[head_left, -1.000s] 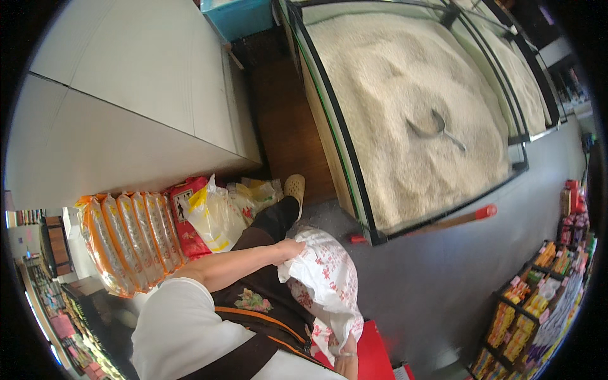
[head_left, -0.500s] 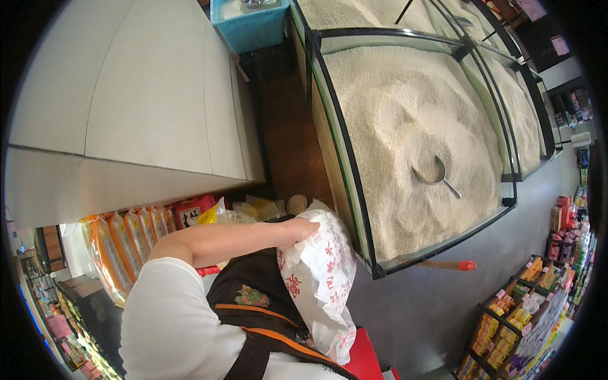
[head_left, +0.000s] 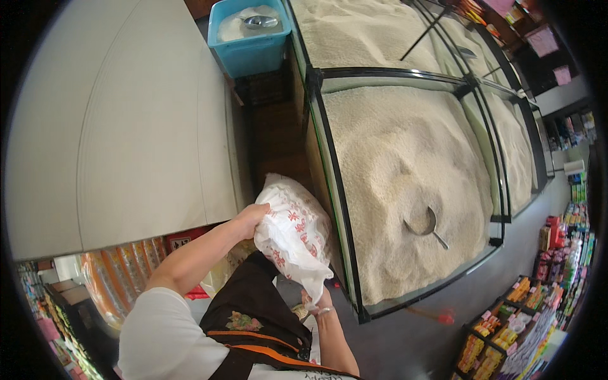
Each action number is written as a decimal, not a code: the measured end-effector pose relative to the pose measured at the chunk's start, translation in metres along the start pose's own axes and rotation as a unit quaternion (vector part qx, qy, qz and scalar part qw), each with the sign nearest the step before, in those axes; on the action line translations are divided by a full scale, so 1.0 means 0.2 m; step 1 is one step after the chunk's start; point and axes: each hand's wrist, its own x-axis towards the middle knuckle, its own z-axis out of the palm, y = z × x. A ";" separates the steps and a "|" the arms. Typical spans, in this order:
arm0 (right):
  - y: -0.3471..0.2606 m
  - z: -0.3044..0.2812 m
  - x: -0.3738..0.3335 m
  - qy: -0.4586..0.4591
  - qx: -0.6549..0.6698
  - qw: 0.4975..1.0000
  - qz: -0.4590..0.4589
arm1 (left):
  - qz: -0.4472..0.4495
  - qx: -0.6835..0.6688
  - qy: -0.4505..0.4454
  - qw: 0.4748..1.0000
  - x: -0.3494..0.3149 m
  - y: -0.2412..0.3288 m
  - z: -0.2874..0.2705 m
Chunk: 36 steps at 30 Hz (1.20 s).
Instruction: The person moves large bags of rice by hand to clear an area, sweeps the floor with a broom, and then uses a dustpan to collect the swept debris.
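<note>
A bulging white plastic bag (head_left: 294,218) with red print hangs in front of me, beside the glass wall of a large rice bin (head_left: 405,171). My left hand (head_left: 255,216) is closed on the bag's left side, its fingertips sunk in the plastic. At the bag's near end, my right hand (head_left: 316,300) grips the gathered plastic, with some fingers hidden. What the bag contains does not show. On the rice in the bin lies a metal scoop (head_left: 430,223).
To the left stands a pale counter (head_left: 145,120), with orange-and-clear packs (head_left: 117,275) below it. A blue tub (head_left: 253,57) holding white grains and a scoop stands at the far end of the narrow gap. More grain bins adjoin on the far side; shop shelves (head_left: 494,323) stand at right.
The bag has moved away from my body and farther into the gap, my left hand going with it. My right hand has come into sight at its near end. The whole view has shifted.
</note>
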 end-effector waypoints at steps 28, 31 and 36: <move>-0.28 0.39 1.25 0.186 0.052 0.969 0.157 | 0.022 -0.194 0.117 0.974 0.93 0.25 -0.57; -0.29 0.27 1.30 0.173 -0.007 0.971 0.166 | 0.038 -0.126 0.144 0.981 1.00 0.17 -0.53; -0.28 0.18 1.23 0.268 -0.186 0.929 0.176 | -0.051 0.268 0.290 0.917 1.05 -0.02 -0.47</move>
